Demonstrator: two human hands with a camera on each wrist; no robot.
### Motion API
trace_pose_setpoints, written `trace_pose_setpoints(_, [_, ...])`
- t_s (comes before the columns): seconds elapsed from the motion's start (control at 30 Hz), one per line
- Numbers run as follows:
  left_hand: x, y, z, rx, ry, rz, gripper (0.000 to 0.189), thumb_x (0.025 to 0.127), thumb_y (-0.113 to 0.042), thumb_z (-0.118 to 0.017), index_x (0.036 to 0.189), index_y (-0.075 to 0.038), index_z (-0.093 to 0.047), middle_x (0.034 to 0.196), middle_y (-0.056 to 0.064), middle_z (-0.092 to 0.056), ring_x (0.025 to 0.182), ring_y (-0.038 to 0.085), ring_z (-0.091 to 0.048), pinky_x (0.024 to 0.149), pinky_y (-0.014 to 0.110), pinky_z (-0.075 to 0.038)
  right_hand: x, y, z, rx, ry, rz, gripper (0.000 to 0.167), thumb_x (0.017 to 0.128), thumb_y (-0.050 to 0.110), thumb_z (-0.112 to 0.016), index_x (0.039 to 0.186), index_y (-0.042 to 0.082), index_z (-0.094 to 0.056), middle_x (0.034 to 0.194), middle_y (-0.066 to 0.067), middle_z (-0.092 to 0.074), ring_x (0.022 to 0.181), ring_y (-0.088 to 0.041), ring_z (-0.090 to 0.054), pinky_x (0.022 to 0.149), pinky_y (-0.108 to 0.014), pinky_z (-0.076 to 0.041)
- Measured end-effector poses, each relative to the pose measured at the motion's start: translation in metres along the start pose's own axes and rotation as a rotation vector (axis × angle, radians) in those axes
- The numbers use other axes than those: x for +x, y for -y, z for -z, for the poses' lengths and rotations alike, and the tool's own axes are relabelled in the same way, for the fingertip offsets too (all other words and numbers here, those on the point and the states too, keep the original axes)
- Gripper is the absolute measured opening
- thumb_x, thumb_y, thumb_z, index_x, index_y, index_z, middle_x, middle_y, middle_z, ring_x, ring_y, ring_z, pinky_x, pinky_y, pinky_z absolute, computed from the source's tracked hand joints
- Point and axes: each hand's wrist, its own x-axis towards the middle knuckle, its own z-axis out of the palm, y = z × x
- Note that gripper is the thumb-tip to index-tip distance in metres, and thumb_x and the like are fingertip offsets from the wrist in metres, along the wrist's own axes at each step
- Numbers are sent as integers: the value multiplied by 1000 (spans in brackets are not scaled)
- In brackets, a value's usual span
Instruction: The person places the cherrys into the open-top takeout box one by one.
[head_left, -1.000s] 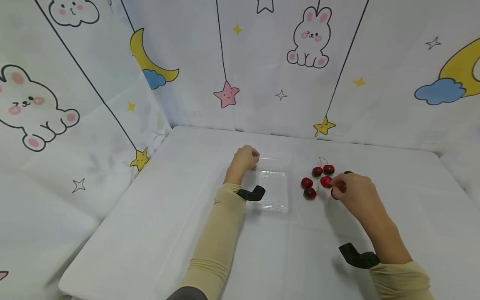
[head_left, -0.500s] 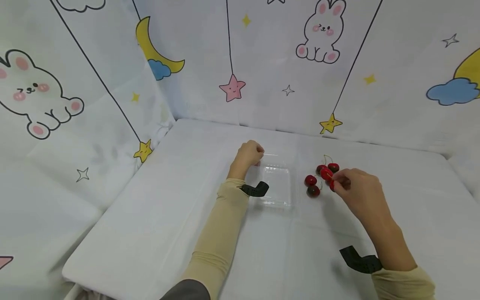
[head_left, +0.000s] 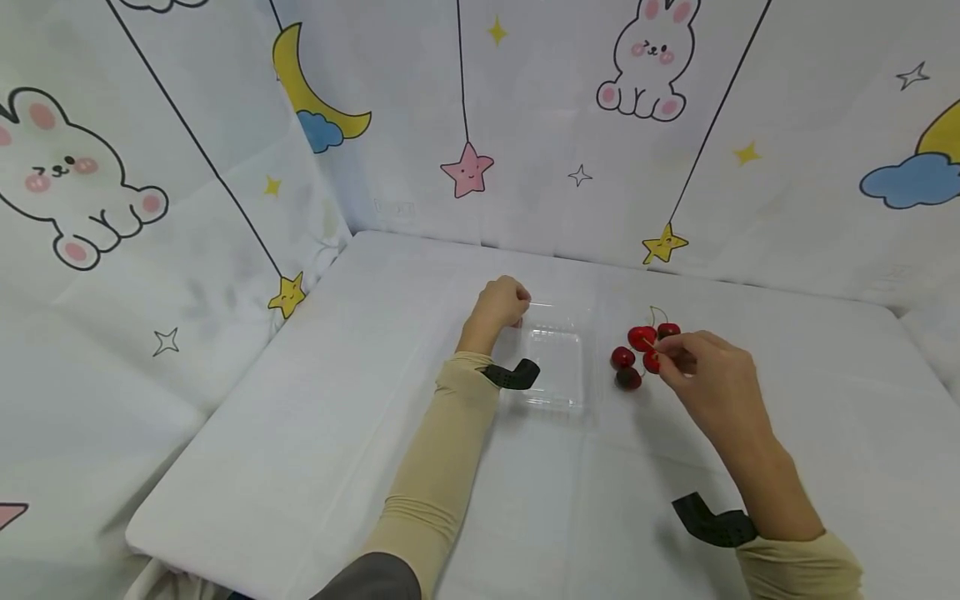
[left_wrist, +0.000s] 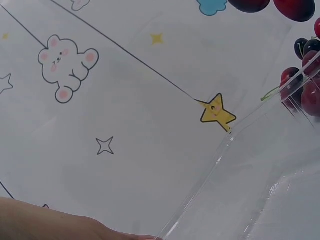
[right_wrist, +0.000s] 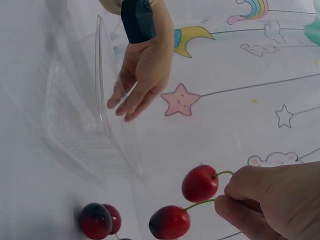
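My right hand pinches the thin green stems of two red cherries between thumb and fingertips. In the right wrist view, one held cherry hangs just above the other, darker-sided cherry. Several loose cherries lie on the table below and beside them. A clear, open plastic box stands left of the cherries, with nothing visible inside. At its far left corner, my left hand grips the rim, fingers bent. The left wrist view shows only part of that hand along the bottom edge.
A white-covered table bears everything. Behind and to the left, a white cloth printed with rabbits, moons and stars hangs close to the table's edges. Dark wrist mounts are strapped to both arms.
My right hand has lifted the two cherries by their stems and brought them slightly left. The left hand keeps its place at the box while the head view tilts a little downward.
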Motion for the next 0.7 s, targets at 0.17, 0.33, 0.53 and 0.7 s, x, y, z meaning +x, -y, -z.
trace_pose_setpoints(0.17, [0, -1, 1, 6, -11, -2, 26, 96, -16, -55, 118, -9, -66, 101, 6, -69, 72, 11, -65, 73, 26, -51, 1, 4, -7, 31, -13, 50, 13, 81, 0, -70, 94, 1, -69, 91, -15, -66, 76, -30, -68, 70, -44, -55])
trace_pose_setpoints(0.33, [-1, -1, 1, 13, -9, 5, 26, 96, -17, -55, 119, -9, -65, 102, 5, -69, 73, 11, -65, 75, 27, -51, 0, 5, -14, 53, -14, 64, 15, 81, 0, -71, 95, 3, -69, 92, -12, -67, 76, -26, -68, 70, -42, -55])
trace_pose_setpoints(0.53, [-1, 0, 1, 12, -8, -1, 25, 96, -18, -55, 118, -9, -65, 103, 5, -69, 76, 12, -65, 77, 29, -52, -1, 6, -21, 59, -17, 73, 18, 80, 0, -72, 97, 4, -68, 92, -11, -67, 78, -26, -67, 71, -43, -55])
trace_pose_setpoints(0.7, [-1, 0, -1, 14, -7, -4, 25, 96, -18, -55, 117, -10, -66, 96, 4, -71, 72, 11, -65, 76, 28, -51, -2, 7, -24, 79, -32, 97, 18, 79, -1, -73, 95, 4, -69, 91, -10, -66, 80, -25, -67, 70, -41, -55])
